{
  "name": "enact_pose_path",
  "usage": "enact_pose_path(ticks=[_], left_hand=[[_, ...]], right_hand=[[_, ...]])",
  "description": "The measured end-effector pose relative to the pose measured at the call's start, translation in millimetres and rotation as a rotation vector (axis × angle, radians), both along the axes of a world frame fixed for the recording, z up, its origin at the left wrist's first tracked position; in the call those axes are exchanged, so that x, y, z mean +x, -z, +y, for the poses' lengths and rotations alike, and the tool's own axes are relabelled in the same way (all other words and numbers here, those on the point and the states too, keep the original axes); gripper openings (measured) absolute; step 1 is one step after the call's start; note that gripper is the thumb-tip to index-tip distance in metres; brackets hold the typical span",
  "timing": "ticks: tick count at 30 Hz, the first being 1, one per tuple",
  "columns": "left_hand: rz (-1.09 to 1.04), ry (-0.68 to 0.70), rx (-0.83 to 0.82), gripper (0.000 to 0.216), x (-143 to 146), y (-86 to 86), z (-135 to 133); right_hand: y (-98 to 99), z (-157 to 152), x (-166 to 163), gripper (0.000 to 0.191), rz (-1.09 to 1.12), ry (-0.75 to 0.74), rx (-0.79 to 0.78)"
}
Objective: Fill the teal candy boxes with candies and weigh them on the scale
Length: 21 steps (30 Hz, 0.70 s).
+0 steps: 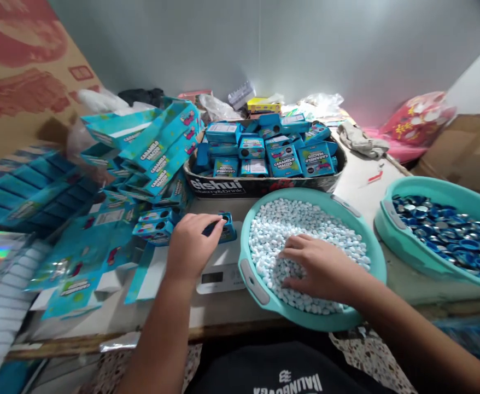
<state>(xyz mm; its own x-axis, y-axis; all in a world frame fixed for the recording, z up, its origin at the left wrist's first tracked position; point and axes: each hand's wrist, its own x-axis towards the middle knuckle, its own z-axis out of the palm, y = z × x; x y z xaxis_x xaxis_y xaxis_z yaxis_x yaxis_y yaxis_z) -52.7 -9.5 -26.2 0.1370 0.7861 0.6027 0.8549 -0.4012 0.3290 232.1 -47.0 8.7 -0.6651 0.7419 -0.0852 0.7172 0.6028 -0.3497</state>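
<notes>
My left hand [193,241] is closed with its fingertips on a small blue candy box [226,229], which sits on a white kitchen scale [219,276]. Beside its wrist side stand other small blue boxes [154,224]. My right hand [320,268] reaches into a turquoise basin [377,262] full of small pale candies [305,219]. Its thumb and fingers are spread apart, with the tips touching the candies; whether any lie under the palm is hidden.
Behind the basin, a black cardboard tray [260,189] holds many blue candy boxes. At right is a second turquoise basin [387,210] of blue and silver pieces. Stacked blue display cartons [153,153] and flattened cartons [80,284] lie left. A grey cloth [363,141] lies behind.
</notes>
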Motion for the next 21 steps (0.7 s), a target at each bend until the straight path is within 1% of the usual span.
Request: enact_pose_path(ticks=[2, 6, 8, 11, 13, 16, 19, 21], left_hand=[[-0.065, -0.017, -0.074, 0.015, -3, 2.0, 0], [-0.236, -0.021, -0.139, 0.019, -17, -1.1, 2], [-0.357, -0.008, -0.143, 0.018, -24, -2.4, 10], [-0.561, 0.016, -0.092, 0.021, -33, 0.8, 26], [-0.663, 0.021, -0.033, 0.023, -35, 5.8, 32], [-0.742, 0.037, 0.028, 0.022, -32, 13.4, 30], [-0.771, 0.085, 0.024, 0.020, -30, 16.7, 21], [-0.772, 0.087, 0.019, 0.019, -30, 17.1, 18]], right_hand=[[-5.1, -5, -3, 0.021, -0.057, 0.038, -0.016], [-15.7, -2, -6, 0.008, -0.152, 0.011, -0.107], [-20.0, 7, -8, 0.011, -0.201, -0.013, -0.113], [-26.7, 25, -18, 0.011, -0.264, -0.058, -0.075], [-33.3, 41, -29, 0.010, -0.283, -0.076, -0.048], [-47.7, 65, -52, 0.012, -0.279, -0.098, 0.032], [-62.7, 86, -82, 0.014, -0.227, -0.178, 0.122], [-67.3, 98, -104, 0.013, -0.223, -0.252, 0.159]])
